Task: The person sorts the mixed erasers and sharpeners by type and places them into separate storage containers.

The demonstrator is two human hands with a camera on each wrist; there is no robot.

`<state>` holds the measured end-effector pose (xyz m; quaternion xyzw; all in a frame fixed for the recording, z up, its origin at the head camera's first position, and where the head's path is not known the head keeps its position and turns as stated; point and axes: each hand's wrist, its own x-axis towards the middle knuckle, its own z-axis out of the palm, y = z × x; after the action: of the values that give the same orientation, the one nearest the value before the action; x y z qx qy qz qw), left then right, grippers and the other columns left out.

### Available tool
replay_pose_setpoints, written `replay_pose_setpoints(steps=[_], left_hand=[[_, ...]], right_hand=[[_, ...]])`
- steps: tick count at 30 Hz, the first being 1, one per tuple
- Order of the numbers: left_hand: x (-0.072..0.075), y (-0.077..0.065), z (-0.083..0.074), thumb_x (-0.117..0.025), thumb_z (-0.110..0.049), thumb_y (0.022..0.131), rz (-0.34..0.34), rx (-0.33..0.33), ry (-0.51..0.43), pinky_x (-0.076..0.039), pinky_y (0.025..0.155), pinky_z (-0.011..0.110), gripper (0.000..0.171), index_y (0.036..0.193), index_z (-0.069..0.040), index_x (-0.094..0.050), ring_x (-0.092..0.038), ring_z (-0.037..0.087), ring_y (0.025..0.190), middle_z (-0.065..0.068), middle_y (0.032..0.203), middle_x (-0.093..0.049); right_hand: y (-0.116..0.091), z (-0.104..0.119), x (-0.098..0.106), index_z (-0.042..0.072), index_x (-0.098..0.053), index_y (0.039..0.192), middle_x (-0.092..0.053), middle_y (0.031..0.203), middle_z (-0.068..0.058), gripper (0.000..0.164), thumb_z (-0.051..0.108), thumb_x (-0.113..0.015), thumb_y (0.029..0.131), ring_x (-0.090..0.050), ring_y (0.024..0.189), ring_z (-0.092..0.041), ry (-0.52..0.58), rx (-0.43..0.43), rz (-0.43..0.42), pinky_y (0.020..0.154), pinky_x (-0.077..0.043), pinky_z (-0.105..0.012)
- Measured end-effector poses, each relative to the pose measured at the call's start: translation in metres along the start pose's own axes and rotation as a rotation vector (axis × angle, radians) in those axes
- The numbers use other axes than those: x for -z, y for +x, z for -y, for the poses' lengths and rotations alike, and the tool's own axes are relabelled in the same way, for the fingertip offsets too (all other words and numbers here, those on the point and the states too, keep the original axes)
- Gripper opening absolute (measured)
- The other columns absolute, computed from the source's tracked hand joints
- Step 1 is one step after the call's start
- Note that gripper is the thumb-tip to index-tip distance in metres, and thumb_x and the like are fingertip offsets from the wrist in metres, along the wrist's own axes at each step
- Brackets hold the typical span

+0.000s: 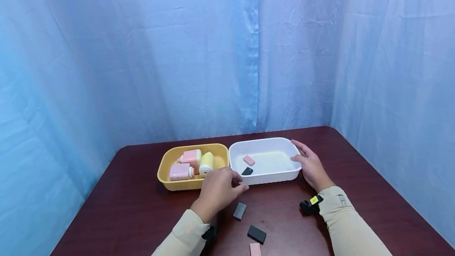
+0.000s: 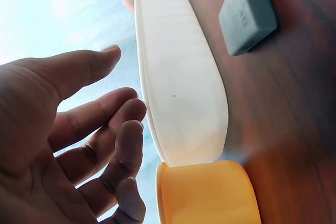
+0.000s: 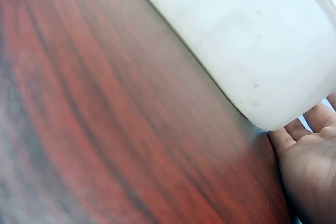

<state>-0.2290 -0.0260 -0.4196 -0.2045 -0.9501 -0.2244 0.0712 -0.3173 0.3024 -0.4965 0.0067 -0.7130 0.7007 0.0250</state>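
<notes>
My left hand [image 1: 221, 188] hovers by the near left corner of the white bin [image 1: 270, 178], palm facing it. In the left wrist view its thumb and fingers are loosely bent, with nothing between them. My right hand [image 1: 313, 168] holds the bin's right end, thumb over the rim and fingers along the outer wall. Inside the bin lie a pink eraser-like block [image 1: 249, 160] and a black one [image 1: 247, 171]. On the table in front are a grey block [image 1: 239, 211], a black block [image 1: 256, 234] and a pink block [image 1: 255, 249], cut off by the frame's bottom edge.
A yellow bin [image 1: 177, 186] stands against the white bin's left end. It holds a lilac bottle [image 1: 180, 172], a pink bottle [image 1: 191, 156] and a yellow bottle [image 1: 207, 164]. Blue curtains [image 1: 199, 58] hang behind and beside the dark red table [image 1: 117, 208].
</notes>
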Motion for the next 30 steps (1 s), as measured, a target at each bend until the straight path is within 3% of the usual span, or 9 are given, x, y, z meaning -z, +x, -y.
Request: replay_pose_setpoints(steps=[8, 16, 24, 30], left_hand=[[-0.002, -0.009, 0.002, -0.085, -0.045, 0.084, 0.058, -0.002, 0.003, -0.052, 0.068, 0.026, 0.026, 0.097, -0.022, -0.085, -0.057, 0.003, 0.075, -0.011, 0.084, -0.073], [-0.003, -0.018, 0.010, -0.085, -0.049, 0.083, 0.080, -0.007, 0.041, -0.054, 0.067, 0.028, 0.032, 0.100, -0.022, -0.084, -0.064, 0.004, 0.083, -0.012, 0.091, -0.074], [-0.009, -0.022, 0.014, -0.086, -0.052, 0.080, 0.174, 0.009, 0.045, -0.052, 0.064, 0.029, 0.034, 0.095, -0.022, -0.083, -0.060, 0.002, 0.075, -0.012, 0.086, -0.073], [-0.008, -0.026, 0.013, -0.086, -0.048, 0.081, 0.206, 0.018, 0.007, -0.045, 0.054, 0.028, 0.025, 0.083, -0.024, -0.081, -0.052, 0.002, 0.062, -0.016, 0.069, -0.064]], right_hand=[[0.001, 0.000, -0.002, 0.015, -0.026, 0.165, -0.023, 0.172, -0.007, 0.070, -0.001, -0.049, 0.101, -0.025, 0.157, -0.028, 0.003, -0.009, 0.001, 0.124, -0.028, -0.048], [0.001, -0.001, -0.001, 0.015, -0.027, 0.165, -0.024, 0.172, -0.007, 0.070, -0.001, -0.050, 0.101, -0.026, 0.157, -0.027, -0.013, -0.009, -0.014, 0.124, -0.028, -0.047], [0.000, -0.003, 0.005, 0.015, -0.026, 0.165, -0.024, 0.172, -0.008, 0.069, 0.000, -0.049, 0.102, -0.026, 0.157, -0.028, -0.029, -0.003, -0.005, 0.113, -0.042, -0.023], [0.002, 0.000, 0.002, 0.013, -0.024, 0.165, -0.022, 0.172, -0.010, 0.069, 0.000, -0.048, 0.102, -0.025, 0.157, -0.029, -0.024, 0.004, 0.016, 0.107, -0.044, -0.017]])
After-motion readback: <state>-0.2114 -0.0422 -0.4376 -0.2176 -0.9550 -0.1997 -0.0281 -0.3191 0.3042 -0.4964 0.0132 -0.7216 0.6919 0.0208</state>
